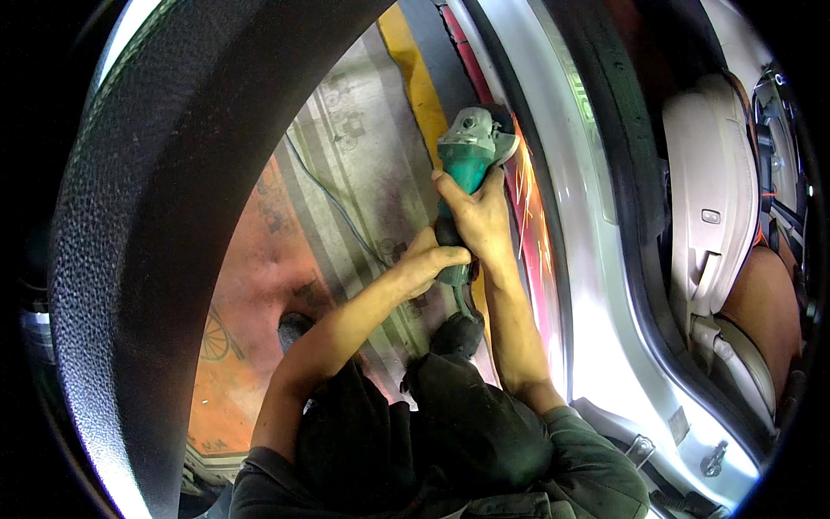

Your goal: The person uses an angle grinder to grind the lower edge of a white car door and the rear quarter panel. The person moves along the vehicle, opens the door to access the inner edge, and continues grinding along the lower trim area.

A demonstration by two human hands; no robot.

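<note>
A green angle grinder [466,164] with a grey metal head is held in both my hands alongside the car's silver door sill [596,251]. My right hand [484,221] is closed round the middle of its body, thumb lying along the near side. Lower down, my left hand [424,262] grips the dark rear handle. Orange sparks [534,216] streak back along the red lower edge of the sill. The grinder's head is against or very near that edge; its disc is mostly hidden, so contact cannot be made out.
An open car door [147,199] with dark textured trim curves along the left. To the right, beyond the sill's black rubber seal, stands a light-coloured seat [705,199]. A thin cable [333,199] crosses the painted floor. My shoes and dark-clothed knees are below the grinder.
</note>
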